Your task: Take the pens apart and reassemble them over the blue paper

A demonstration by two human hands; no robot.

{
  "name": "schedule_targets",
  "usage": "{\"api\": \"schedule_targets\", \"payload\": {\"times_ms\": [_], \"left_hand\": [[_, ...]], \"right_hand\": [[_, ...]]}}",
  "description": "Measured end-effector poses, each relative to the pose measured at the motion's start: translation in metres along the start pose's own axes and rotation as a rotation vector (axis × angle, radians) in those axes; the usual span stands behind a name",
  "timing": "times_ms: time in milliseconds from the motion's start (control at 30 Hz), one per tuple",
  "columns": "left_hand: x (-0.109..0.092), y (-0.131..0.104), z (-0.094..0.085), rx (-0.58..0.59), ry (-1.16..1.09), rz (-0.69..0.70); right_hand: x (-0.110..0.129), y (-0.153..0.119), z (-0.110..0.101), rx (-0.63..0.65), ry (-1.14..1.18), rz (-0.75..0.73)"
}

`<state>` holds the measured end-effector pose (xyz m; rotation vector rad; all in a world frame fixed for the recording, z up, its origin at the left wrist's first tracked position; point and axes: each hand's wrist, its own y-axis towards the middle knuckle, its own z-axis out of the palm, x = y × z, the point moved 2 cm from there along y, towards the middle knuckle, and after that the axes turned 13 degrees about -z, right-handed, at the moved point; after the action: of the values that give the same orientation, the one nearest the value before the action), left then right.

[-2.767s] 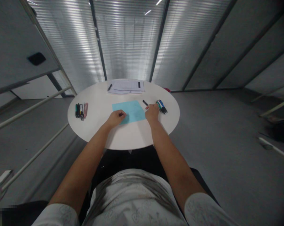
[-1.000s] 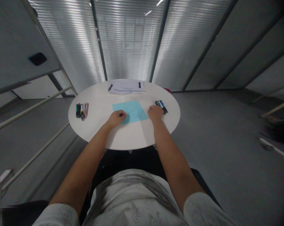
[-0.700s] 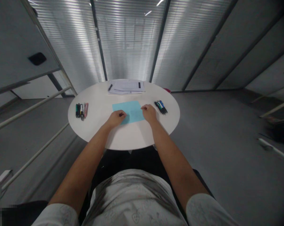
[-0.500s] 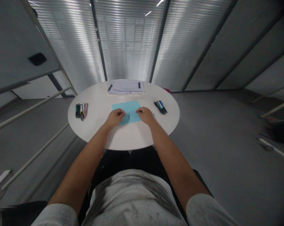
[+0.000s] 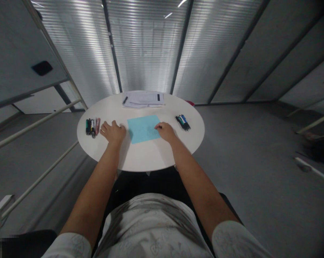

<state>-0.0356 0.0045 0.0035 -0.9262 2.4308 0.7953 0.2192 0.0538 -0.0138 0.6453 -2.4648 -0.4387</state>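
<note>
A light blue sheet of paper (image 5: 142, 129) lies flat on the white round table (image 5: 140, 157). My left hand (image 5: 113, 132) is left of the sheet, fingers spread and reaching toward a group of markers (image 5: 92, 127); it holds nothing that I can see. One marker in that group is pinkish, the others mostly dark, green or white. At the sheet's right edge is my right hand (image 5: 166, 131), its fingers drawn together; whatever might be between the fingertips is too small to make out.
Several pens (image 5: 182, 122) in black, green and blue lie at the table's right. A stack of printed papers (image 5: 143, 99) with dark items on it rests at the far edge. Beyond stands a wall with blinds (image 5: 148, 46); a white metal frame (image 5: 38, 118) is at the left.
My left hand has moved left off the blue sheet to beside the markers, and its fingers have spread. My right hand has stayed at the sheet's right edge.
</note>
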Motion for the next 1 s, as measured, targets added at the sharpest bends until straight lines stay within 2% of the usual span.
{"api": "schedule_targets", "payload": {"times_ms": [200,467,700,833,1000], "left_hand": [[0.002,0.001,0.01,0.192,0.152,-0.057],[0.008,0.01,-0.002,0.035,0.078,-0.106],[0.017,0.017,0.004,0.143,0.14,-0.173],[0.013,0.015,0.0,0.107,0.085,-0.148],[0.01,0.011,-0.003,-0.012,0.03,-0.088]], "right_hand": [[-0.001,0.0,0.0,0.012,0.015,-0.006],[-0.004,0.0,0.002,-0.004,0.021,-0.019],[-0.004,0.0,0.002,-0.006,0.024,-0.018],[-0.005,0.001,0.003,-0.013,0.021,-0.023],[-0.007,0.002,0.005,-0.014,0.025,-0.027]]}}
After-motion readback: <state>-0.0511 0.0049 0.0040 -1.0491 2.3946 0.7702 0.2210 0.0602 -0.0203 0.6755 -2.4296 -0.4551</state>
